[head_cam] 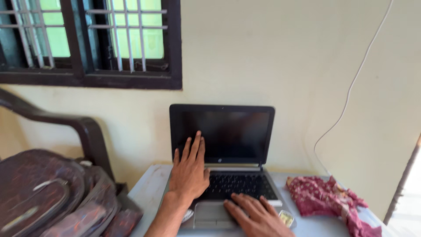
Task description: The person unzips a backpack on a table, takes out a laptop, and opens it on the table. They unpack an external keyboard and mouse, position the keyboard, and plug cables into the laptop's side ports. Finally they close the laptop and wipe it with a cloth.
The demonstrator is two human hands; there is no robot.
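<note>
On the pale table, near the wall, sits a small open laptop with a dark screen standing up at the far side and black keys lying flat in front; the left hand lies flat and spread out over the left part of the keys, with its fingertips up against the bottom left of the screen; it grips nothing; the right hand rests flat too, near the touch pad on the near right part of the laptop, fingers spread, holding nothing; so the laptop is right under both hands and touching them.

The laptop looks hard and stiff, a bit heavy for its size, and smooth, so it could slip; the screen looks easy to hurt, so I think it is best held by the flat bottom part at its two sides, not by the screen.

To the right on the table lies a soft, crumpled red cloth; to the left a dark backpack sits on a dark chair; a window with bars is far up on the left; a thin white cable hangs down the wall.
</note>
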